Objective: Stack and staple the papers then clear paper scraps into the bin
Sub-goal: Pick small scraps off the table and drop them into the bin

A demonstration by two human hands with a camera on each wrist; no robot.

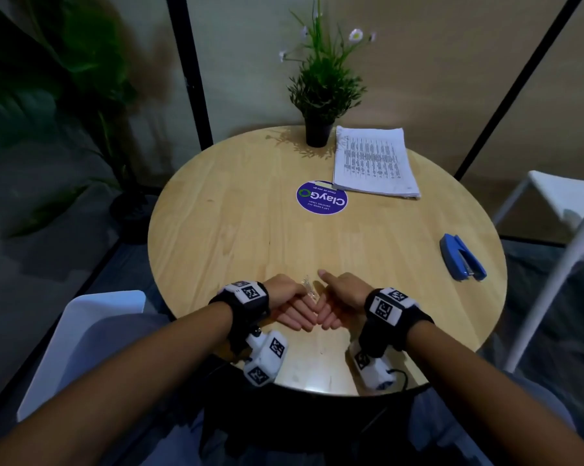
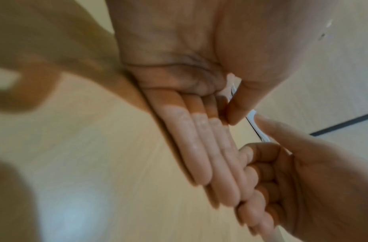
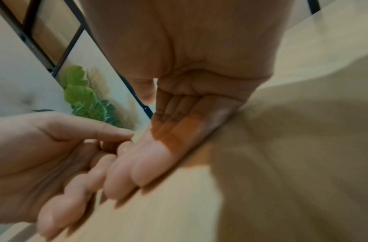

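paper scraps (image 1: 306, 286), light, thin and easily scattered, lie on the table (image 1: 216, 230) between the flat, straight-fingered left hand (image 1: 289, 306) and right hand (image 1: 337, 299), best swept together edge-on.

Printed papers (image 1: 374, 163) stacked flat; blue stapler (image 1: 463, 257) closed; scraps (image 1: 308, 288), seemingly crumpled

Table (image 1: 237, 183): pale wood, smooth, satin finish with soft sheen near the front edge. Sticker (image 1: 321, 197): glossy printed film. Papers (image 1: 373, 163): matt white printed paper. Stapler (image 1: 463, 257): glossy blue plastic, metal inside. Pot (image 1: 317, 132): matt black plastic. Scraps (image 1: 307, 286): thin white paper.
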